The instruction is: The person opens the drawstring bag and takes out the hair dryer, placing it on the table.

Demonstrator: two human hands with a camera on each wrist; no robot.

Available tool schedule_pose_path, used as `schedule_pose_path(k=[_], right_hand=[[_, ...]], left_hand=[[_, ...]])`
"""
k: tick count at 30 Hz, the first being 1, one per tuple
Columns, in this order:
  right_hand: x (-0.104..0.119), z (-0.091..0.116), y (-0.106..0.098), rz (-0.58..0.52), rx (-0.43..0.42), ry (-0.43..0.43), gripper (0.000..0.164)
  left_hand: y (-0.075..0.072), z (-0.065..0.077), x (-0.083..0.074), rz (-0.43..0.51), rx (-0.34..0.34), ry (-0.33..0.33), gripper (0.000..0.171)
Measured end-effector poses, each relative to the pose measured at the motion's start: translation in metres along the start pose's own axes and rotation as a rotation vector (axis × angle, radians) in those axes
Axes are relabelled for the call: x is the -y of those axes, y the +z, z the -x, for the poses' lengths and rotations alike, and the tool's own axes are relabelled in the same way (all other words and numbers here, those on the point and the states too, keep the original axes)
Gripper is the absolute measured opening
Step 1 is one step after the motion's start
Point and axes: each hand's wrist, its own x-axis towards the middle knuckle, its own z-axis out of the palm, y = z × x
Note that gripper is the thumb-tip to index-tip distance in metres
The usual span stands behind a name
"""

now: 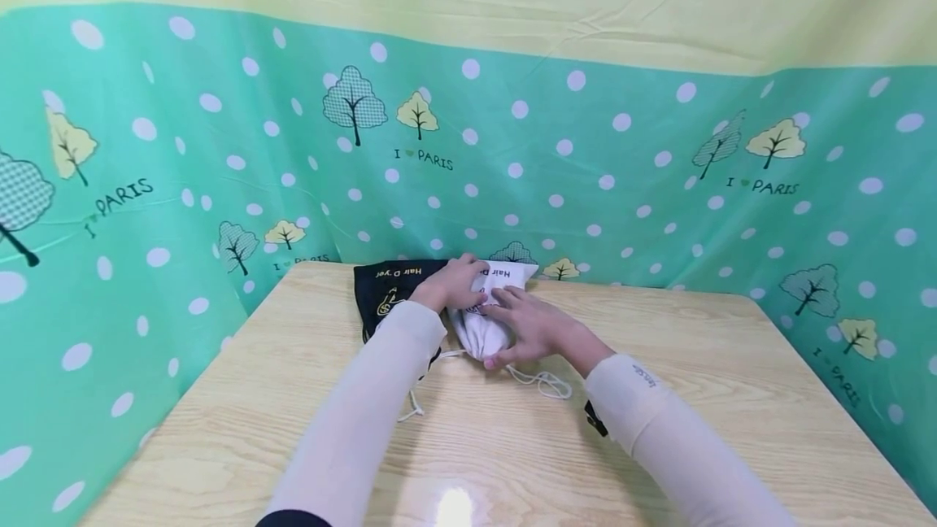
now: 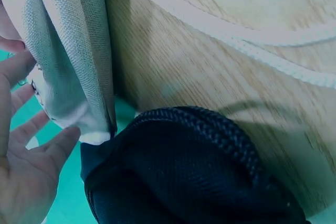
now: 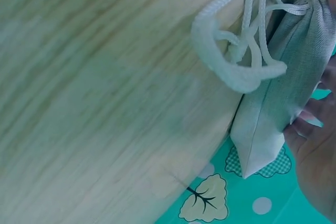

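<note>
A white drawstring bag printed "Hair Dryer" lies at the back edge of the table, its gathered neck toward me. My left hand rests on its far left side. In the left wrist view, that hand's fingers reach extended along the white cloth. My right hand lies spread over the bag's right side, the thumb near the neck. Right beside it on the left is a black drawstring bag with gold print, partly hidden by my left arm. What the bags contain is hidden.
White cord trails from the white bag's neck onto the wooden table. A green and yellow patterned curtain hangs behind the table and along both sides. A small black object shows by my right sleeve.
</note>
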Motion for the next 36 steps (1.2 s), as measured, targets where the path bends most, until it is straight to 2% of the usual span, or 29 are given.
schedule_pose_path(k=[11,16,23,36], right_hand=[[0.002,0.005,-0.001,0.003,0.000,-0.002,0.106],[0.001,0.007,-0.001,-0.011,0.008,-0.004,0.106],[0.000,0.016,-0.002,-0.017,0.014,-0.006,0.107],[-0.001,0.034,-0.001,-0.028,-0.011,-0.029,0.104]], left_hand=[[0.004,-0.002,-0.003,-0.013,-0.057,0.025,0.066],[0.004,-0.003,-0.003,-0.033,-0.056,0.031,0.067],[0.010,-0.005,-0.004,-0.056,-0.071,0.074,0.068],[0.014,-0.001,-0.016,-0.112,-0.074,0.074,0.069]])
